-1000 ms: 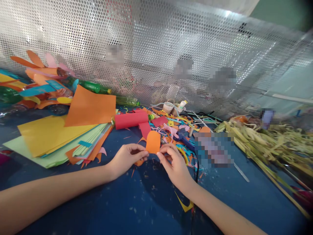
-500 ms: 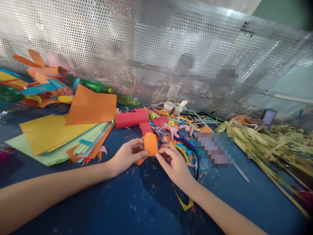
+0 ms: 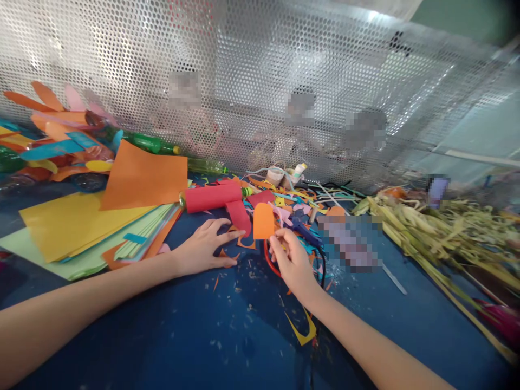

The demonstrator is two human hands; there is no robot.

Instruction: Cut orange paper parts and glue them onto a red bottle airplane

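My right hand (image 3: 291, 261) pinches a small orange paper cutout (image 3: 264, 221) with a rounded top, holding it upright above the blue table (image 3: 227, 336). My left hand (image 3: 205, 246) lies flat on the table with fingers spread, touching orange paper scraps (image 3: 228, 254) just left of the cutout. A red paper roll (image 3: 211, 197) lies behind both hands. Under my right hand shows a red curved loop (image 3: 271, 264).
A stack of yellow, green and orange paper sheets (image 3: 93, 222) lies at the left. Colourful paper scraps (image 3: 292, 203) and green bottles (image 3: 150, 143) sit along a perforated metal screen (image 3: 260, 86). Dried plant strips (image 3: 439, 233) pile at the right. A yellow scrap (image 3: 303, 330) lies near my right forearm.
My left hand let go of the orange cutout and dropped flat onto the table. My right hand alone now holds the cutout, slightly farther right and higher.
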